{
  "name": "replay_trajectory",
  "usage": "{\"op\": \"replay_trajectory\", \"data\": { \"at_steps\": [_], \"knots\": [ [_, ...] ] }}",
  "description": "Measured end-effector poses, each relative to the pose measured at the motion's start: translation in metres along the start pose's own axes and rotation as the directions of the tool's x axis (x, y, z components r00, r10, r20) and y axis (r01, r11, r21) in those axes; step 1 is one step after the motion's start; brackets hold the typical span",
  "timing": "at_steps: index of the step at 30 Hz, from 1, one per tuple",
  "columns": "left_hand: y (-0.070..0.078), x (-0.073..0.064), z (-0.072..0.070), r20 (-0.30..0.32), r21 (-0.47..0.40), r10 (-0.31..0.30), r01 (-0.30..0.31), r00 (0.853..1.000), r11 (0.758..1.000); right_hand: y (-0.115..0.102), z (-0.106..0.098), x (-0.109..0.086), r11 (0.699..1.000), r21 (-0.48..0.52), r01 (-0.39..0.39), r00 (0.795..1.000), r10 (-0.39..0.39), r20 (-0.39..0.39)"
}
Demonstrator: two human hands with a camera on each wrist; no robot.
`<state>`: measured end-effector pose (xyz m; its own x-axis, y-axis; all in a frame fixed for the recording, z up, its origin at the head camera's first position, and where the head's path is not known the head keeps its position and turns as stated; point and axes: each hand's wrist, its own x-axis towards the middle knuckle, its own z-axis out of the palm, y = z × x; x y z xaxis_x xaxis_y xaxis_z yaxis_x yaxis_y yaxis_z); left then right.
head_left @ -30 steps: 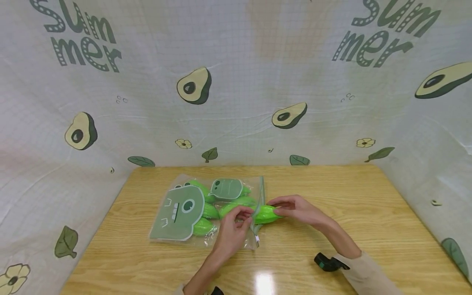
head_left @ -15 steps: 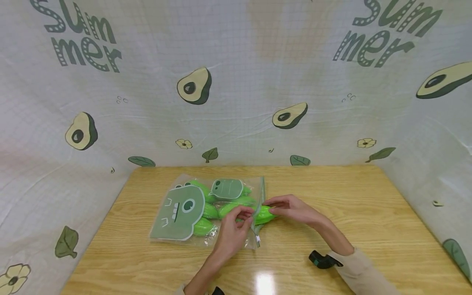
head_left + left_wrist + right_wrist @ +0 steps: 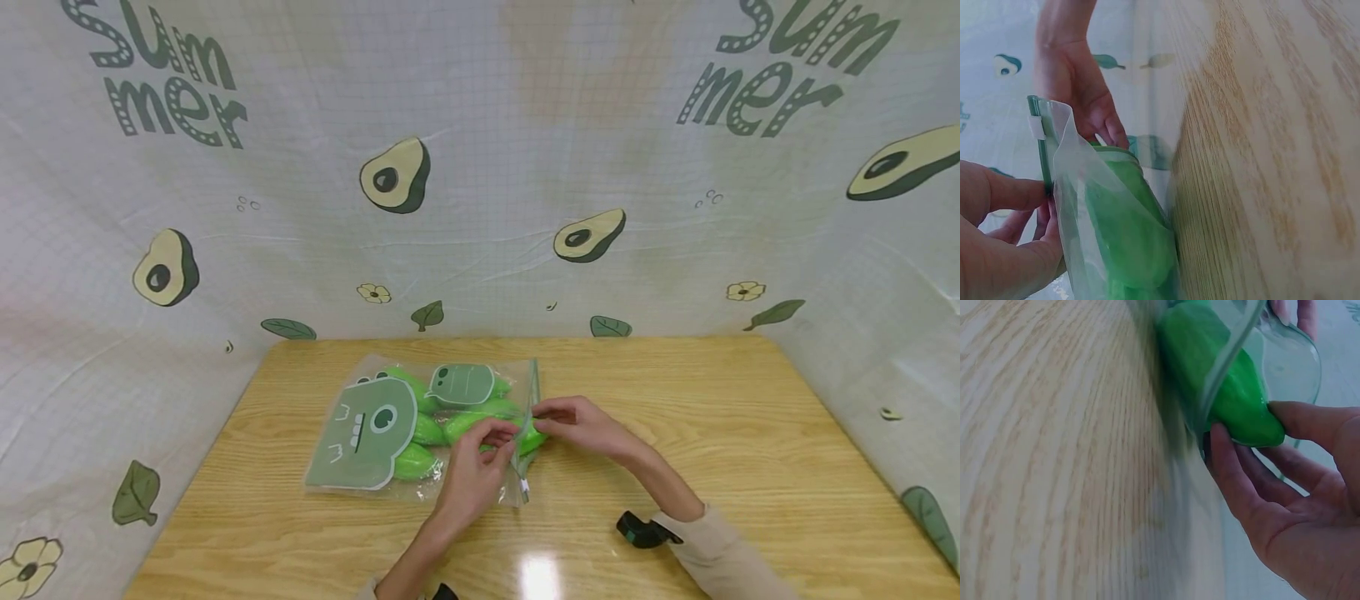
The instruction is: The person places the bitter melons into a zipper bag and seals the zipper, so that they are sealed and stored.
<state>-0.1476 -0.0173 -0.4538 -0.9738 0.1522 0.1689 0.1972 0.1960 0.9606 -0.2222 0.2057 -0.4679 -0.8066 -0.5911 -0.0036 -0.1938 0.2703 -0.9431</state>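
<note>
A clear zip bag point(image 3: 360, 442) with a green monster print lies on the table, its mouth facing right. Several bright green, ridged, elongated vegetable-like pieces show through it. My left hand point(image 3: 468, 475) pinches the upper edge of the mouth between thumb and fingers and keeps it raised. Thumb and fingers of my right hand point(image 3: 588, 427) hold the tapered end of another such green piece point(image 3: 1254, 409). Most of that piece is inside the mouth, and its end sticks out past the rim. A white slider point(image 3: 1036, 127) sits on the bag's zip strip.
The wooden table point(image 3: 675, 383) extends to both sides of the bag. A white cloth point(image 3: 480, 167) printed with avocados and leaves hangs behind and at the sides. A black wrist device point(image 3: 647, 530) is on the right sleeve.
My right hand has moved left, carrying the green piece farther into the bag's mouth. The left hand and the bag have stayed nearly still.
</note>
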Motion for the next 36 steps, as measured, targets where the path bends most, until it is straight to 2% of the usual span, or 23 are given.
{"op": "replay_trajectory", "data": {
  "at_steps": [14,36],
  "knots": [
    [0.001,0.0,0.001,0.0,0.006,-0.004,0.004,1.0,1.0,0.0,0.019,0.01,0.999,-0.036,0.018,0.996,-0.022,-0.091],
    [0.001,0.0,0.002,0.001,0.01,-0.008,0.008,1.0,1.0,0.005,0.034,0.022,0.999,-0.009,0.032,0.992,-0.033,-0.122]
  ]
}}
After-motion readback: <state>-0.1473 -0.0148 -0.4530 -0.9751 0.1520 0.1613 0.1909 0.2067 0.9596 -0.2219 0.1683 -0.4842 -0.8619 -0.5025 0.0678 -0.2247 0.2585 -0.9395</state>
